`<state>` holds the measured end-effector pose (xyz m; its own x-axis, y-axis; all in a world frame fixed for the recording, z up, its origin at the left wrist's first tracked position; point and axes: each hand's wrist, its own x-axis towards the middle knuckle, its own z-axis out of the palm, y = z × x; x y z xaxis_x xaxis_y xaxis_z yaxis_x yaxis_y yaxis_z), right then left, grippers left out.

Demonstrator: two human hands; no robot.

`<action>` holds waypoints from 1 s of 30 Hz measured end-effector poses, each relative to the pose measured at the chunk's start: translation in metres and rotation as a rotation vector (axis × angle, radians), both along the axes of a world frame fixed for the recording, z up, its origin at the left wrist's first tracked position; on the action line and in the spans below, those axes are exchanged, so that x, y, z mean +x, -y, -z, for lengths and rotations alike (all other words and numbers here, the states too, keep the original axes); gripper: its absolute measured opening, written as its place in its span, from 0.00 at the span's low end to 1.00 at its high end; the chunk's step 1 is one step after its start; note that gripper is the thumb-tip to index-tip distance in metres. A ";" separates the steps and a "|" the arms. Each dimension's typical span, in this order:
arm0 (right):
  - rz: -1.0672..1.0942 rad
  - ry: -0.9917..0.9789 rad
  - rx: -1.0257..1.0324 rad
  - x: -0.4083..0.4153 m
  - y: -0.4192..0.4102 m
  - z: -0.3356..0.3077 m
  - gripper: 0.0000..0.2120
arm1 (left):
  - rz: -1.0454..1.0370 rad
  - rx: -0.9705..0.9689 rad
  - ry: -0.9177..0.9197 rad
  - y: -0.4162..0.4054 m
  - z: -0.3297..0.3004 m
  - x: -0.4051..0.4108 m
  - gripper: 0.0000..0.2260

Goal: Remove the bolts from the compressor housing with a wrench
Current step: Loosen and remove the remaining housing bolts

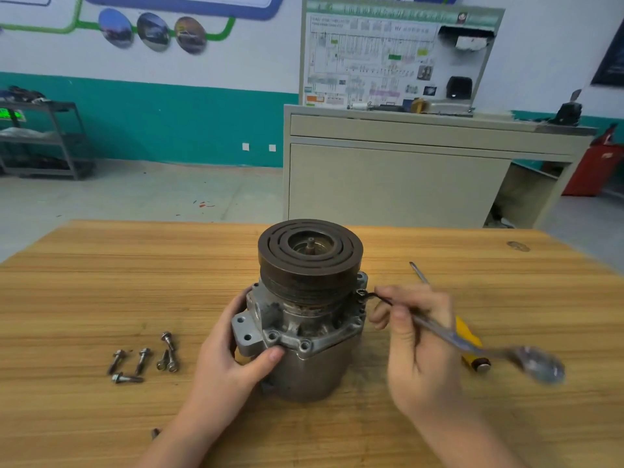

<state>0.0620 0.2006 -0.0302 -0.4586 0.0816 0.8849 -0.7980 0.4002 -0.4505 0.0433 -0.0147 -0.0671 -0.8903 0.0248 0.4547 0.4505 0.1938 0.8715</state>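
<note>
5 loose bolts [143,359] with washered heads lie on the wooden table [101,282] left of the compressor housing [304,339], a grey cast-metal body standing upright mid-table with a dark, ring-grooved pulley [310,255] on top and empty bolt holes along its flange. Left hand [233,356] grips the housing's side, fingers curled round it; right hand [418,336] pinches a metal wrench [449,336] whose ring end sits at the flange's right edge, a yellow-handled screwdriver [469,336] lying beneath. Writing on the background wall board is too blurred to read.
</note>
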 end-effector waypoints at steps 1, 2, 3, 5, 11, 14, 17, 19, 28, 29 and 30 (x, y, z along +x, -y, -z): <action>0.001 -0.018 -0.008 0.002 0.003 0.004 0.07 | -0.005 -0.003 -0.014 -0.001 0.000 0.001 0.34; -0.009 -0.039 -0.031 0.004 0.007 0.007 0.05 | -0.012 -0.005 -0.025 -0.002 0.001 0.003 0.34; -0.031 -0.060 -0.089 0.005 0.009 0.008 0.05 | -0.023 -0.001 -0.034 -0.004 0.002 0.004 0.34; -0.091 -0.047 -0.361 0.005 0.012 0.003 0.09 | -0.043 0.014 -0.051 -0.006 0.004 0.005 0.31; -0.307 0.594 -1.034 -0.036 -0.002 -0.029 0.08 | 0.020 0.178 0.029 0.004 0.002 0.002 0.21; -0.438 0.896 -1.030 -0.050 -0.013 -0.038 0.09 | 0.021 0.151 0.071 0.008 0.001 0.001 0.29; -0.467 0.787 -1.045 -0.039 -0.024 -0.043 0.11 | 0.051 0.118 0.108 0.005 0.001 0.001 0.40; -0.416 0.595 -0.990 -0.023 -0.026 -0.040 0.10 | 0.069 0.121 0.142 0.003 0.001 0.001 0.50; -0.163 0.123 -0.417 0.020 0.007 -0.017 0.04 | -0.113 0.041 0.050 -0.010 -0.002 0.010 0.48; -0.120 0.068 -0.354 0.020 0.009 -0.015 0.04 | -0.118 0.051 0.054 -0.011 -0.002 0.011 0.48; -0.088 0.016 -0.299 0.020 0.010 -0.012 0.05 | -0.116 0.074 0.059 -0.012 -0.003 0.012 0.47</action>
<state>0.0819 0.1902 -0.0183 -0.4889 0.2963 0.8205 -0.8157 0.1782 -0.5504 0.0557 -0.0024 -0.0641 -0.9106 -0.1110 0.3981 0.3763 0.1758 0.9097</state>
